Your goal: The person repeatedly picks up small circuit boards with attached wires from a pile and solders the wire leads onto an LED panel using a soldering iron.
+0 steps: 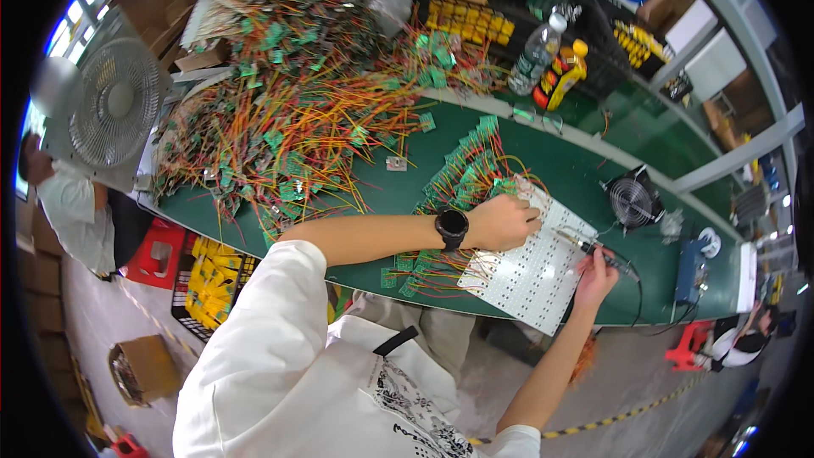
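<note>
A soldering iron (577,242) is gripped in my right hand (597,276), its tip pointing left over a white panel with rows of small holes (530,276). My left hand (504,222), with a black watch at the wrist, rests at the panel's upper left part. Its fingers are curled together, and what they pinch is too small to make out. Small green circuit boards with red and yellow wires (462,174) lie in a row beyond that hand. More wired boards (411,271) stick out along the panel's left side, below my left forearm.
A large heap of wired circuit boards (280,136) covers the table's left part. Beyond the panel stand a small black fan (633,199), a blue box-shaped device (691,271), a water bottle (538,55) and a yellow-red bottle (561,76). A big fan (119,102) is at far left.
</note>
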Demonstrator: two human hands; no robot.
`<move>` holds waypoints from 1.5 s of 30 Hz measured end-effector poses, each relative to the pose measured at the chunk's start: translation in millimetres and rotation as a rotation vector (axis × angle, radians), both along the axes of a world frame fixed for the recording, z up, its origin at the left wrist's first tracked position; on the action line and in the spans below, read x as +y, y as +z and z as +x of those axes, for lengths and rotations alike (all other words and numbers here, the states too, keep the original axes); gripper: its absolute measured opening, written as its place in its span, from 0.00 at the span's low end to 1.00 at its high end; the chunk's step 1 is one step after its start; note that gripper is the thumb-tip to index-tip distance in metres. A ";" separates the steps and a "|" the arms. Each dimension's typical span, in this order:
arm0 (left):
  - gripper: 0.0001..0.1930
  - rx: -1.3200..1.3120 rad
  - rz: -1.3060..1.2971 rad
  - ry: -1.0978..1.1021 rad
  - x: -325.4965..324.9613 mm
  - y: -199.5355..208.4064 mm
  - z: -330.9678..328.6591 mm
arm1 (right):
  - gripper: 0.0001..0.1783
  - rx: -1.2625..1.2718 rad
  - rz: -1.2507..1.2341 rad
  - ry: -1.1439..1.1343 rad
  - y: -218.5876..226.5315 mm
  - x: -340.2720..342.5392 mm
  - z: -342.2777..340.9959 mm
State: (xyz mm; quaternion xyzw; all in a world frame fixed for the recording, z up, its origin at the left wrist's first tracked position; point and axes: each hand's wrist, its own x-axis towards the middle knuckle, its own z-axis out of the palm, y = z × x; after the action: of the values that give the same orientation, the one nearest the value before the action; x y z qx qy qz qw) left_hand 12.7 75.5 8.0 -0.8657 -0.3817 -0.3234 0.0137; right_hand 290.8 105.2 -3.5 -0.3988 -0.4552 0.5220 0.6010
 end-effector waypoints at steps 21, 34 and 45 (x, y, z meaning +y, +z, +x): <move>0.16 -0.066 -0.070 1.172 -104.7 20.1 -154.2 | 0.08 0.014 0.026 -0.024 3.8 -1.1 -5.5; 0.14 -0.800 -0.417 0.662 -140.6 27.7 -156.3 | 0.08 0.034 0.039 -0.015 2.2 -3.2 -4.8; 0.17 -1.735 -0.977 0.145 -183.9 36.9 -165.5 | 0.09 0.030 0.039 -0.008 2.6 -1.6 -6.5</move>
State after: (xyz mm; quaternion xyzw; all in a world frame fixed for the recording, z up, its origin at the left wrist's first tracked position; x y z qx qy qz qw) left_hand -152.9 -108.5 44.9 -0.2153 -0.4028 -0.6496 -0.6078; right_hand 284.3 103.6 -0.9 -0.3810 -0.4546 0.5167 0.6174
